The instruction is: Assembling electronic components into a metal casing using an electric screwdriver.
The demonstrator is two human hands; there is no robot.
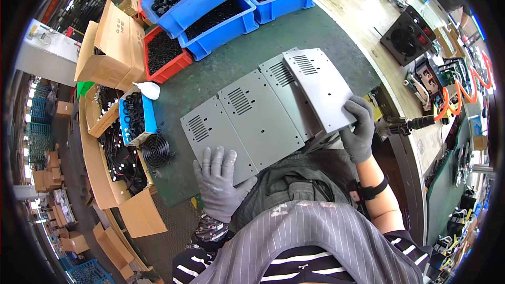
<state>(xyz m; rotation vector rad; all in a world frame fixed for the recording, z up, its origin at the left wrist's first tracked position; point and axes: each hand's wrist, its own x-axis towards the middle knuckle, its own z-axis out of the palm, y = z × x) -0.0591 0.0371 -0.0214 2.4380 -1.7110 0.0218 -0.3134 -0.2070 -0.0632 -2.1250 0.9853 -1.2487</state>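
Several grey sheet-metal panels with vent slots and small holes lie side by side. My left hand point(220, 189), in a grey glove, rests flat with fingers apart on the near edge of the leftmost panel point(213, 137). Beside that one is a middle panel point(265, 129), and a further panel point(292, 100) is partly covered. My right hand point(360, 129), also gloved, grips the near right corner of the rightmost panel point(321, 89). That panel is tilted and overlaps its neighbour; the fingers under it are hidden.
Blue bins point(221, 31) and a red bin point(179, 64) of small black parts stand at the back of the green table point(171, 181). A white bottle point(149, 90), a small blue box point(148, 114), a black fan guard point(156, 150) and cardboard boxes point(118, 47) are at left. A power screwdriver point(394, 126) lies right.
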